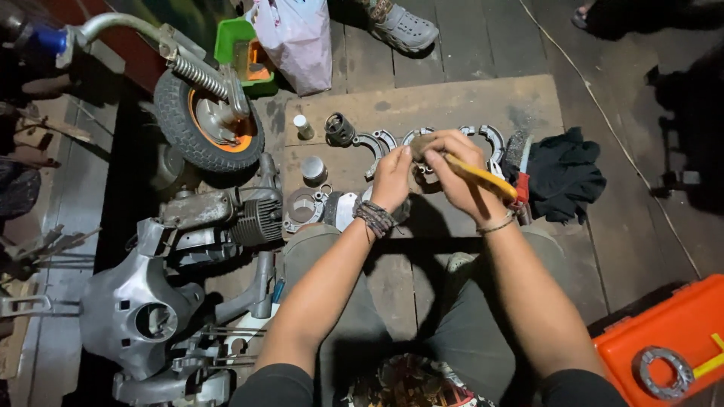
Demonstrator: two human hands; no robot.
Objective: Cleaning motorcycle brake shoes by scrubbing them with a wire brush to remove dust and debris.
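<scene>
My right hand (458, 175) grips a paintbrush with a yellow handle (483, 179), its bristles pointing up-left between both hands. My left hand (393, 178) is closed around a small part that the fingers hide; the brush tip meets it. Both hands hover over a wooden board (452, 102) where curved metal brake shoes (381, 142) and another pair (490, 138) lie in a row. A braided bracelet sits on the left wrist, a thin one on the right.
A dismantled scooter lies left: wheel (207, 120), finned engine (249, 218), grey body shell (136, 313). Small metal cylinders (313, 167) and rings lie on the board. Black cloth (562, 173) right, wire brush (519, 162), orange toolbox (671, 350) bottom right, another person's shoe (403, 26) above.
</scene>
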